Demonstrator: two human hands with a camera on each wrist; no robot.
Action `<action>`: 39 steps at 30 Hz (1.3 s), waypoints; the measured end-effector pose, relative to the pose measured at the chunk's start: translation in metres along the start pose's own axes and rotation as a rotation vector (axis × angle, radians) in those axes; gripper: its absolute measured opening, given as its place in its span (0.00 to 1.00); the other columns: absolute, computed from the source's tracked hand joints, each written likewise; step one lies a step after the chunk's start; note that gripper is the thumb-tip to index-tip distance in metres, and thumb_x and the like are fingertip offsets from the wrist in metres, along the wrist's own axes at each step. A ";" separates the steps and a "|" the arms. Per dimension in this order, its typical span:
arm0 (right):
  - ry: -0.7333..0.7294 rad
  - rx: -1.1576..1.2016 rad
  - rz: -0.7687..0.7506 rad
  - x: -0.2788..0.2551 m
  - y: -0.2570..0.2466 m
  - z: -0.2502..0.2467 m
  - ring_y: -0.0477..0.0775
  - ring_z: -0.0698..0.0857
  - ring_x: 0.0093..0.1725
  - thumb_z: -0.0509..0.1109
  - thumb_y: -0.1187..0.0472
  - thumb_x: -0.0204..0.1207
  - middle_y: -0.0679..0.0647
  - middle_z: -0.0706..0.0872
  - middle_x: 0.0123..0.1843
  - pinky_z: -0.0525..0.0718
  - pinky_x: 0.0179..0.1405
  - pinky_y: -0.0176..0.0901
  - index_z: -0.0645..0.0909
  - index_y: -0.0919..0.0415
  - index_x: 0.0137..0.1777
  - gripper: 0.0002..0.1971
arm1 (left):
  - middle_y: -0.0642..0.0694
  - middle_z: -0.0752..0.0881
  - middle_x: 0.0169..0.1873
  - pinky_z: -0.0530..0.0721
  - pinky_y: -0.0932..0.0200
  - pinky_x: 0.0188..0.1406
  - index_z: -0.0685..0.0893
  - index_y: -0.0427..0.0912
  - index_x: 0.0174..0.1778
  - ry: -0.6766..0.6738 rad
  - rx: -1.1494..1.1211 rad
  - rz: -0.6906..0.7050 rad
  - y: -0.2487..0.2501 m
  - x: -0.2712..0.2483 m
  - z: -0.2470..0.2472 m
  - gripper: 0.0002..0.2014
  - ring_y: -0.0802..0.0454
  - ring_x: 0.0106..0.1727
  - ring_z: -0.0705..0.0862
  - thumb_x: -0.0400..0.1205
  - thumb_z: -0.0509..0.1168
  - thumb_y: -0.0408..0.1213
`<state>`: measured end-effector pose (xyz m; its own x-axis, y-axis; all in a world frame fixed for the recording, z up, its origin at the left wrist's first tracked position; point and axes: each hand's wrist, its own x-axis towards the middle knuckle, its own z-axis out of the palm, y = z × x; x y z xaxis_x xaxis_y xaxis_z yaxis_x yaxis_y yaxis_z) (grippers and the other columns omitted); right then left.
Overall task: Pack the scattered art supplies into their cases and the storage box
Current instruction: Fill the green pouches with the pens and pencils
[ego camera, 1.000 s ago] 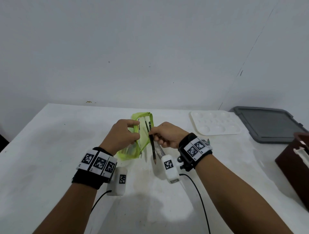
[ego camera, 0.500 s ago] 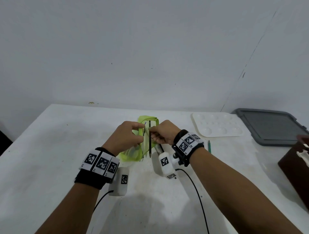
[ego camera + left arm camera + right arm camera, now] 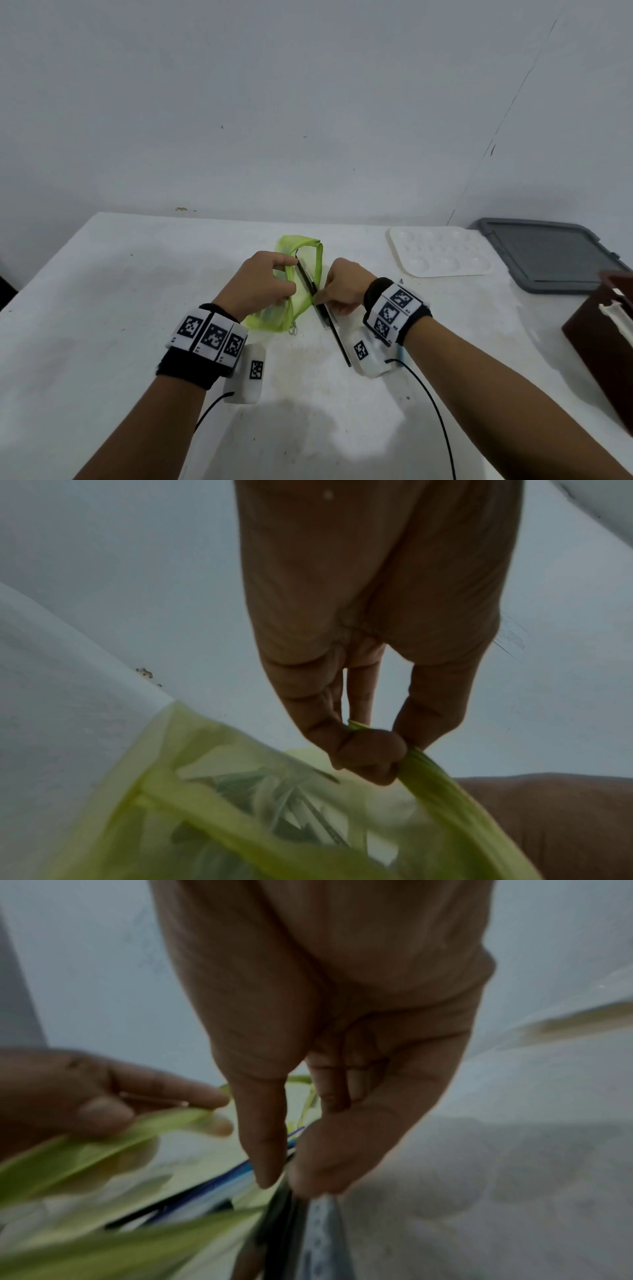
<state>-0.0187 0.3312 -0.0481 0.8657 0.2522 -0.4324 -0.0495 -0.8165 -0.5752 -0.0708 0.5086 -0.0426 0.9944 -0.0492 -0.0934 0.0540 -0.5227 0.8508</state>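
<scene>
A lime-green mesh pencil pouch point(image 3: 303, 274) stands open at the table's middle. My left hand point(image 3: 265, 284) pinches the pouch's near rim point(image 3: 421, 761) between thumb and fingers and holds the mouth apart. My right hand point(image 3: 339, 291) pinches a small bunch of dark pencils point(image 3: 322, 308), thumb and forefinger closed on them point(image 3: 284, 1185). The pencils slant with their far tips inside the pouch mouth and their near ends over the table. Blue and white items point(image 3: 219, 1185) lie inside the pouch.
A white paint palette point(image 3: 442, 251) lies at the back right, with a grey lid point(image 3: 548, 255) beyond it. A dark brown box point(image 3: 603, 335) stands at the right edge. A green pencil tip point(image 3: 400, 281) peeks out behind my right wrist.
My right hand has tilted the pencils from upright beside the pouch to a slant, pushing their far tips into the pouch mouth. My left hand still holds the rim.
</scene>
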 end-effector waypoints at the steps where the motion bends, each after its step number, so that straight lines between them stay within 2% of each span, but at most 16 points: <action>1: -0.004 -0.029 -0.011 -0.001 -0.002 0.003 0.54 0.86 0.26 0.78 0.62 0.71 0.56 0.87 0.27 0.92 0.35 0.50 0.84 0.65 0.34 0.09 | 0.47 0.84 0.61 0.80 0.67 0.32 0.82 0.44 0.68 -0.006 0.003 0.002 0.000 0.000 0.000 0.26 0.52 0.29 0.89 0.73 0.68 0.26; 3: 0.000 -0.071 -0.032 -0.002 -0.007 0.004 0.51 0.85 0.24 0.74 0.63 0.73 0.54 0.86 0.26 0.92 0.35 0.48 0.82 0.63 0.33 0.09 | 0.46 0.83 0.62 0.80 0.69 0.30 0.81 0.43 0.69 -0.018 0.010 0.008 0.000 -0.001 0.002 0.26 0.54 0.27 0.88 0.73 0.68 0.26; 4: 0.006 -0.064 -0.038 -0.003 -0.010 0.003 0.50 0.84 0.23 0.72 0.64 0.74 0.54 0.86 0.25 0.90 0.31 0.45 0.82 0.63 0.32 0.10 | 0.46 0.83 0.62 0.79 0.69 0.30 0.81 0.43 0.69 -0.024 0.015 0.013 0.000 -0.001 0.003 0.26 0.55 0.27 0.87 0.73 0.68 0.26; 7: 0.015 0.046 -0.049 -0.002 -0.015 0.001 0.49 0.82 0.20 0.69 0.67 0.75 0.55 0.85 0.24 0.84 0.23 0.39 0.82 0.65 0.32 0.10 | 0.44 0.83 0.62 0.83 0.65 0.34 0.81 0.42 0.69 -0.040 0.021 0.016 0.001 -0.001 0.005 0.26 0.50 0.30 0.89 0.73 0.69 0.26; 11: 0.016 -0.007 -0.032 0.003 -0.016 0.008 0.54 0.86 0.25 0.75 0.64 0.74 0.58 0.88 0.30 0.90 0.30 0.45 0.85 0.69 0.40 0.07 | 0.43 0.82 0.63 0.88 0.58 0.42 0.81 0.41 0.69 -0.049 0.018 0.020 0.001 -0.001 0.007 0.26 0.48 0.32 0.90 0.73 0.69 0.26; 13: 0.031 -0.056 -0.024 0.004 -0.015 0.013 0.58 0.89 0.30 0.78 0.63 0.72 0.60 0.90 0.34 0.92 0.36 0.53 0.85 0.71 0.46 0.10 | 0.44 0.82 0.63 0.86 0.61 0.37 0.81 0.42 0.69 -0.045 0.018 0.015 0.000 0.000 0.007 0.26 0.49 0.31 0.90 0.73 0.69 0.26; 15: 0.054 -0.099 -0.037 0.004 -0.016 0.015 0.61 0.90 0.32 0.77 0.62 0.72 0.60 0.90 0.34 0.92 0.38 0.56 0.84 0.70 0.46 0.11 | 0.44 0.82 0.63 0.84 0.64 0.33 0.81 0.42 0.69 -0.038 0.012 0.010 -0.001 0.000 0.007 0.26 0.49 0.30 0.89 0.73 0.69 0.26; 18: 0.040 -0.063 -0.046 0.002 -0.020 0.014 0.58 0.86 0.27 0.73 0.61 0.75 0.60 0.88 0.30 0.91 0.36 0.50 0.83 0.68 0.39 0.10 | 0.43 0.82 0.63 0.87 0.60 0.35 0.80 0.41 0.69 -0.037 -0.005 0.011 0.000 -0.002 0.007 0.26 0.49 0.30 0.89 0.74 0.69 0.26; 21: -0.013 0.222 -0.035 0.000 -0.020 0.010 0.50 0.80 0.19 0.71 0.64 0.77 0.59 0.85 0.27 0.81 0.22 0.39 0.84 0.70 0.37 0.10 | 0.44 0.82 0.62 0.79 0.69 0.25 0.80 0.40 0.70 -0.025 -0.007 0.013 0.000 -0.002 0.007 0.26 0.55 0.26 0.86 0.74 0.69 0.25; 23: -0.002 0.336 -0.037 0.000 -0.020 0.010 0.47 0.77 0.17 0.71 0.65 0.78 0.57 0.83 0.25 0.75 0.16 0.34 0.84 0.70 0.37 0.10 | 0.44 0.83 0.61 0.79 0.70 0.25 0.80 0.40 0.70 -0.017 -0.012 0.018 -0.001 -0.002 0.006 0.26 0.56 0.25 0.85 0.74 0.68 0.25; 28: -0.035 0.327 -0.053 0.002 -0.021 0.026 0.48 0.74 0.16 0.65 0.68 0.80 0.51 0.80 0.19 0.70 0.14 0.34 0.82 0.63 0.33 0.13 | 0.43 0.83 0.61 0.84 0.64 0.34 0.80 0.40 0.70 0.006 -0.044 0.026 0.000 -0.004 0.004 0.26 0.51 0.28 0.87 0.74 0.70 0.26; 30: -0.045 0.281 -0.067 0.003 -0.023 0.029 0.48 0.73 0.16 0.63 0.68 0.80 0.49 0.79 0.17 0.69 0.15 0.35 0.83 0.62 0.33 0.14 | 0.44 0.83 0.60 0.84 0.66 0.32 0.80 0.40 0.70 0.013 -0.057 0.026 0.001 -0.005 0.003 0.26 0.52 0.28 0.87 0.74 0.70 0.26; 33: -0.101 0.236 -0.117 0.001 -0.023 0.028 0.46 0.72 0.16 0.64 0.66 0.81 0.49 0.77 0.18 0.69 0.15 0.34 0.86 0.65 0.39 0.11 | 0.45 0.82 0.59 0.84 0.66 0.30 0.81 0.40 0.69 0.024 -0.078 0.015 -0.001 -0.004 0.002 0.25 0.52 0.26 0.86 0.73 0.71 0.26; 35: -0.128 0.266 -0.139 -0.003 -0.021 0.022 0.46 0.74 0.16 0.67 0.64 0.81 0.51 0.79 0.20 0.70 0.15 0.33 0.85 0.64 0.38 0.11 | 0.44 0.82 0.58 0.84 0.64 0.30 0.81 0.41 0.68 0.031 -0.086 0.003 -0.003 -0.002 0.002 0.25 0.51 0.27 0.87 0.74 0.70 0.26; 37: -0.084 0.294 -0.119 -0.005 -0.015 0.013 0.46 0.76 0.17 0.72 0.62 0.79 0.53 0.81 0.23 0.73 0.16 0.33 0.84 0.62 0.35 0.11 | 0.46 0.83 0.53 0.86 0.59 0.32 0.82 0.41 0.68 0.034 -0.092 -0.010 -0.005 -0.001 0.003 0.24 0.50 0.28 0.87 0.74 0.70 0.25; 39: 0.014 0.208 -0.080 -0.005 -0.008 0.003 0.48 0.78 0.18 0.76 0.59 0.76 0.57 0.84 0.27 0.77 0.17 0.35 0.84 0.66 0.36 0.11 | 0.50 0.82 0.43 0.86 0.56 0.33 0.82 0.40 0.67 0.040 -0.100 -0.020 -0.007 0.000 0.004 0.25 0.48 0.28 0.87 0.73 0.69 0.24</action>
<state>-0.0246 0.3382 -0.0435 0.8780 0.3029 -0.3707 -0.0811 -0.6690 -0.7388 -0.0719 0.5088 -0.0503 0.9957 -0.0046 -0.0921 0.0809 -0.4356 0.8965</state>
